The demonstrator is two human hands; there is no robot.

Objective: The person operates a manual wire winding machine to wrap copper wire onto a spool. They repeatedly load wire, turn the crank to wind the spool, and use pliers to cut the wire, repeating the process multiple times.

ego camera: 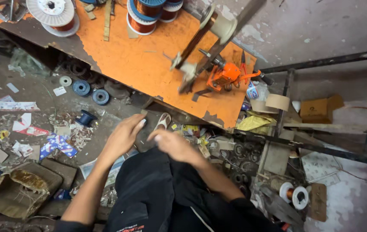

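Head view: both hands, left hand and right hand, hover empty, blurred, above dark trousers.

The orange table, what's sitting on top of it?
On the orange table: copper wire spools, a white reel and an orange hand-crank winder. The far edge is out of frame.

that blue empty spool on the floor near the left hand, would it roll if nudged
Probably. The blue spool has round flanges and seems tilted on litter, so it may roll in a curve. It looks empty, so likely light. Paper scraps around it would likely stop it soon.
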